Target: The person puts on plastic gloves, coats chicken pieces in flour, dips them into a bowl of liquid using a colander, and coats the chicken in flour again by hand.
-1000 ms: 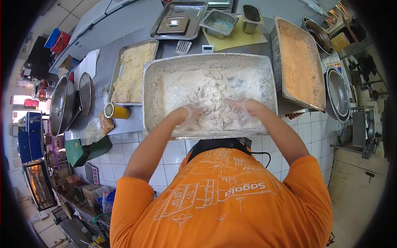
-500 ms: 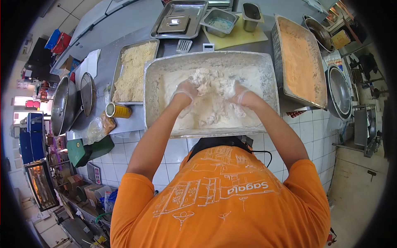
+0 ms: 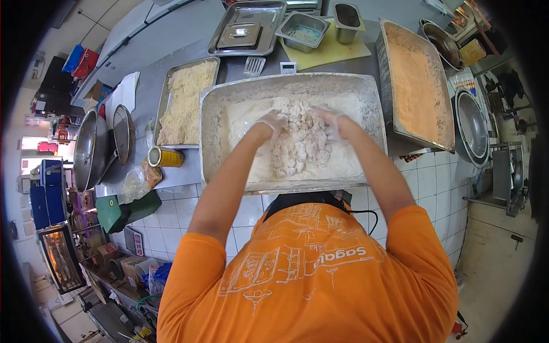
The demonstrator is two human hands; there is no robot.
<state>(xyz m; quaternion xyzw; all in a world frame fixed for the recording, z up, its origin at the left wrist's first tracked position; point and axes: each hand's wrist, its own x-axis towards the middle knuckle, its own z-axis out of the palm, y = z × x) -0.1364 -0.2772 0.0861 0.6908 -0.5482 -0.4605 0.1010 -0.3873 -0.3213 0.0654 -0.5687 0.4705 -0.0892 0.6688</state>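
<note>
A large metal pan (image 3: 207, 137) of white flour (image 3: 243, 163) stands in front of me. Down its middle runs a heap of flour-coated pieces (image 3: 297, 151), lumpy and pale; I cannot make out what they are underneath. My left hand (image 3: 272, 124), in a clear plastic glove, is at the left side of the heap with its fingers apart, partly dusted over. At the heap's right side is my right hand (image 3: 336, 123), gloved too, its fingers stretched toward the pieces. Neither hand is closed round a piece.
Left of the pan lies a tray of pale crumbs (image 3: 189, 94), with a yellow can (image 3: 166, 156) nearby. A deep pan of orange powder (image 3: 420, 86) stands at the right. Behind are a slotted turner (image 3: 254, 66), a small timer (image 3: 288, 67) and steel containers (image 3: 303, 30).
My hands have shifted inward, nearer each other. The coated pieces, spread and partly buried before, now lie gathered in a heap between them.
</note>
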